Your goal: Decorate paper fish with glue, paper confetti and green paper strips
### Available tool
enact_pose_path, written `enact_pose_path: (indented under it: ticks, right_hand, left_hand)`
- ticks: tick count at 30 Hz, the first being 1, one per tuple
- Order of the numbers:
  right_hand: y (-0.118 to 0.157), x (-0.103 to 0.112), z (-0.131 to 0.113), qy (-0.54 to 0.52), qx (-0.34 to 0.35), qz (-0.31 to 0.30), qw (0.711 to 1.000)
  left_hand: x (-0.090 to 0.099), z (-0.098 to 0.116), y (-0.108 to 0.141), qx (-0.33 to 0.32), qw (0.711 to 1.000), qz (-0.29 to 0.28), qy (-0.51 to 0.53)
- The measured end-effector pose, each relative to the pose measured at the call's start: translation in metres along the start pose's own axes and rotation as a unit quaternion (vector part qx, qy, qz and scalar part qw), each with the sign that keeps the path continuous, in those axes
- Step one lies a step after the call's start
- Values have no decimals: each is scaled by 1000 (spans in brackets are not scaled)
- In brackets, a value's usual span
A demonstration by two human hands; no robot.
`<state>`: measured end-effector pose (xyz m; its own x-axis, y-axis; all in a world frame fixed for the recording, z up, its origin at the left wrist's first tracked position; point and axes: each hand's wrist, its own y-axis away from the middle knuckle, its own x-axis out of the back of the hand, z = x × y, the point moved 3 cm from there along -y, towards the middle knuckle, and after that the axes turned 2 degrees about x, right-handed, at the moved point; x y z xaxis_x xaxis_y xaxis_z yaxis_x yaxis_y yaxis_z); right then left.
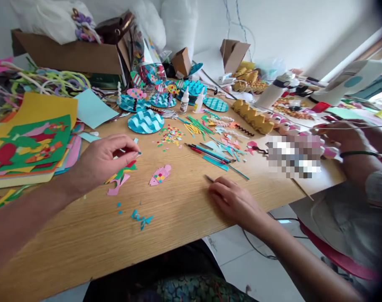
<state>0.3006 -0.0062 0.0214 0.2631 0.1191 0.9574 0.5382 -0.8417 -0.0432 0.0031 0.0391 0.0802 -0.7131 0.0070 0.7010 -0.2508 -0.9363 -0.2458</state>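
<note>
The left hand [115, 152] is hovering over the table [184, 214], thumb and fingertips pinching a tiny blue bit [139, 153]. Below that hand, a pink scrap [118, 185] is lying on the wood. The right hand [230, 199] is resting on the table, its fingers curling around a slim tool [209, 178] (only the dark tip is showing, so I cannot tell what kind it is).

Between the hands, a pink fish [160, 175] with coloured spots is lying flat, touched by neither. Blue scraps [142, 219] are lying nearer the table's front edge. Beyond the fish, paper dots [171, 135] are spreading in a loose patch, with pens or brushes [210, 153] lying to their right. Farther back, a wavy blue disc [146, 121] is sitting near two glue bottles [184, 102]. On the far right, a co-worker's hands [344, 136] are hanging over the table.
</note>
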Motion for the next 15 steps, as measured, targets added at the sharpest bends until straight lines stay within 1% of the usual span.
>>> enact_pose_path:
  ticks: [1, 3, 5, 7, 9, 10, 11, 13, 15]
  right_hand:
    - [0, 0, 4, 5, 4, -6, 1000]
    - [-5, 3, 4, 5, 9, 8, 1000]
    - [-15, 10, -8, -19, 22, 37, 999]
    - [-30, 15, -34, -79, 60, 33, 995]
    - [-48, 15, -68, -135, 131, 1, 982]
    - [-57, 13, -87, -148, 173, -21, 974]
    - [-66, 10, -104, -149, 207, -53, 966]
    - [-84, -1, -133, -124, 248, -103, 955]
    - [-98, -13, -152, -67, 262, -138, 953]
  left_hand:
    - [1, -2, 1, 13, 1000, -10, 7]
    - [-1, -6, 8, 35, 999, -19, 20]
    - [-5, -10, 18, 54, 998, -19, 33]
    - [-9, -15, 28, 81, 994, -28, 65]
    - [-14, -19, 35, 116, 985, -42, 117]
    - [-15, -21, 38, 133, 979, -46, 146]
    - [-15, -22, 40, 146, 974, -44, 170]
    - [-14, -23, 42, 157, 967, -20, 197]
    - [-12, -23, 44, 151, 967, 1, 206]
